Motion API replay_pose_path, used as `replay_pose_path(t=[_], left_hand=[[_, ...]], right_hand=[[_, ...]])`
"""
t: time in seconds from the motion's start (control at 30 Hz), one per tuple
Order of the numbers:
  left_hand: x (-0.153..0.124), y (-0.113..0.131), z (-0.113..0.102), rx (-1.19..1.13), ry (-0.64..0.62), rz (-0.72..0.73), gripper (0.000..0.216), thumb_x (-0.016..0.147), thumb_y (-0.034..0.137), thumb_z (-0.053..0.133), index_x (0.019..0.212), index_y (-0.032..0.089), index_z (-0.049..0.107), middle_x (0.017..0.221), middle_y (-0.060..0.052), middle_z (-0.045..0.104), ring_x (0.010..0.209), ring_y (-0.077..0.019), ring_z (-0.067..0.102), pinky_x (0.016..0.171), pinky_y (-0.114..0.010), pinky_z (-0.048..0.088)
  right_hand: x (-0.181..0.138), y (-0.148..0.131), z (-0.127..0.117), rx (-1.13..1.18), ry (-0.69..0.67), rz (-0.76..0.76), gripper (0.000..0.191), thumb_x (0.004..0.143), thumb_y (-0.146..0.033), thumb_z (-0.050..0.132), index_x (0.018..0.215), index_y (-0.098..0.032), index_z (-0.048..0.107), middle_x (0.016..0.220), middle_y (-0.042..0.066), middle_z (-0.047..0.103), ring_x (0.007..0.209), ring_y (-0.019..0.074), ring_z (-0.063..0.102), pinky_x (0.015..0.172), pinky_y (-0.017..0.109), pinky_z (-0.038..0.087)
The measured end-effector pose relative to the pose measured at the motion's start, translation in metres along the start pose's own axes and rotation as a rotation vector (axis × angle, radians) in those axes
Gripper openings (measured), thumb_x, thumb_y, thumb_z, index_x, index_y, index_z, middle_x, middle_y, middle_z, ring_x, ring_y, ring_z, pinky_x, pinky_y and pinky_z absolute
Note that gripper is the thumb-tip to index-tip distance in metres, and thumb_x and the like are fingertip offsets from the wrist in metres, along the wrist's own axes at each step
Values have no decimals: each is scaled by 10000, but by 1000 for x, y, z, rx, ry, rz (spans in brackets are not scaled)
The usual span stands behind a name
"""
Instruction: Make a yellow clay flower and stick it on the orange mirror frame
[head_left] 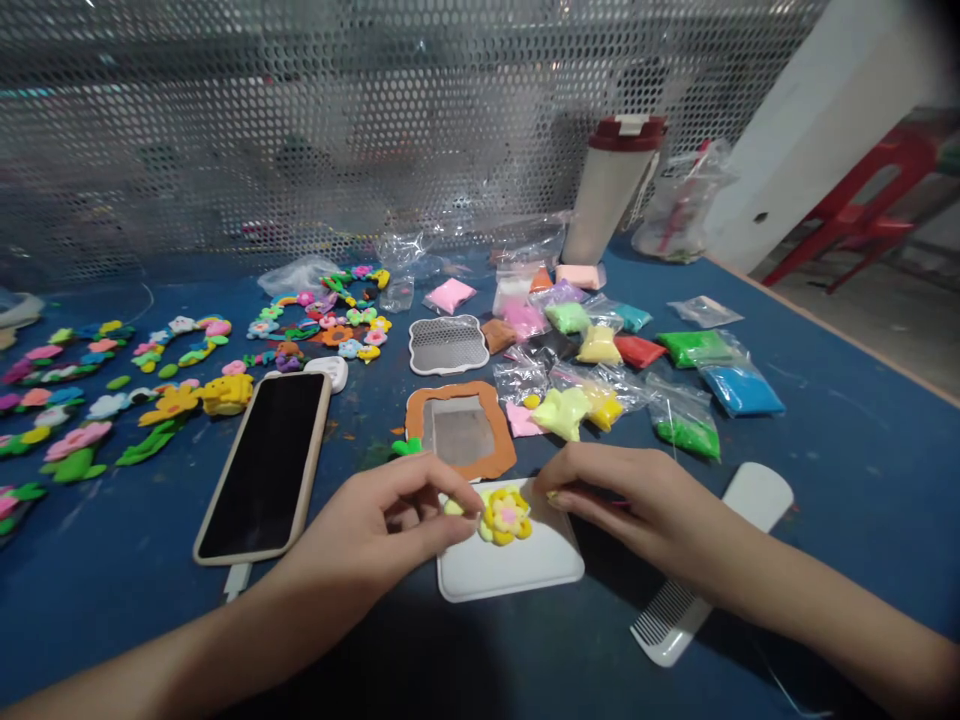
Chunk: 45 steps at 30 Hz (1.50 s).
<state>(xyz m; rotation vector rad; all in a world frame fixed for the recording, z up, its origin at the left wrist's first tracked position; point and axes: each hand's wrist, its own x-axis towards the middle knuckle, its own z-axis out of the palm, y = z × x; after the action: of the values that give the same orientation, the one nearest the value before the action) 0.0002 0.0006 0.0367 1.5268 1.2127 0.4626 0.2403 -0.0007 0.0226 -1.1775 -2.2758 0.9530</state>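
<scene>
A clay flower [508,516] with yellow petals, paler petals behind and a pink middle lies on a white rounded board [510,575]. At its left side, my left hand [397,505] is closed, with a small pale yellow lump of clay [454,507] between thumb and fingers. My right hand [611,490] pinches a tiny yellow bit of clay [553,495] over the board's right part, just apart from the flower. Behind the board lies a mirror [457,430] edged with orange-brown clay, a green piece at its left corner.
Bags of coloured clay [600,345] spread behind my right hand. A white comb [675,620] lies under my right forearm. To the left are a phone [262,470] on a cable and clay-decorated frames [184,345]. A tumbler [611,190] stands before the perforated metal screen [300,130].
</scene>
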Motion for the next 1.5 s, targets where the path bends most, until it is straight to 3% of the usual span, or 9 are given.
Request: replay_pose_path(t=[0.1,0.27,0.47,0.63,0.87,1.03,1.2,1.37,1.5], left_hand=[[1,3,0,-59,-52,-42,145,786,326,580,825,196,631,795,2,610,589,-97,473,537,-212,336],[3,6,1,-134,-40,-120,172,658,302,680,698,172,574,537,68,438,486,-74,371,464,-191,247],[3,3,1,-196,-106,-66,182,787,347,558,790,167,587,642,16,579,480,-75,454,484,-198,323],[1,4,1,-177,-67,-83,164,745,326,608,722,166,581,549,61,471,439,-56,386,435,-178,272],[0,4,2,-142,-62,-108,178,797,329,562,897,189,609,576,40,533,528,-100,500,520,-204,356],[-1,0,1,-172,-87,-46,210,794,388,580,801,178,580,656,40,529,499,-64,450,495,-184,345],[-2,-1,2,-148,-70,-46,218,800,391,574,812,174,589,664,33,529,494,-68,443,481,-188,343],[-4,0,4,-104,-18,-88,208,801,371,589,914,200,618,643,41,530,539,-92,491,526,-198,362],[-4,0,4,-74,-6,-79,238,787,381,608,948,205,618,676,29,553,571,-106,511,542,-205,383]], right_hand=[[2,0,0,-22,19,0,84,857,-268,562,809,-200,575,799,16,630,701,122,576,621,234,449],[1,1,1,-51,14,-19,71,865,-160,509,836,-196,563,855,28,625,757,125,579,649,235,457],[1,3,4,-50,18,-32,43,857,-207,549,827,-193,577,849,28,602,764,129,576,671,243,468],[2,4,5,-82,-20,-34,81,846,-151,538,882,-197,594,880,37,591,762,132,568,643,248,467],[2,2,5,-86,-11,-11,65,832,-173,562,888,-192,588,854,31,593,729,127,549,638,250,458],[3,-3,4,-98,-18,13,41,821,-195,586,858,-192,569,860,31,592,736,134,548,645,256,464],[-4,3,-16,-154,-9,46,176,799,-262,628,955,-207,568,926,37,594,809,155,564,701,280,477],[-18,16,-46,-279,-54,115,126,775,-278,629,891,-234,608,853,40,618,721,175,582,605,284,470],[-22,21,-48,-317,-108,147,78,764,-240,604,842,-233,602,826,38,616,674,170,579,556,276,458]])
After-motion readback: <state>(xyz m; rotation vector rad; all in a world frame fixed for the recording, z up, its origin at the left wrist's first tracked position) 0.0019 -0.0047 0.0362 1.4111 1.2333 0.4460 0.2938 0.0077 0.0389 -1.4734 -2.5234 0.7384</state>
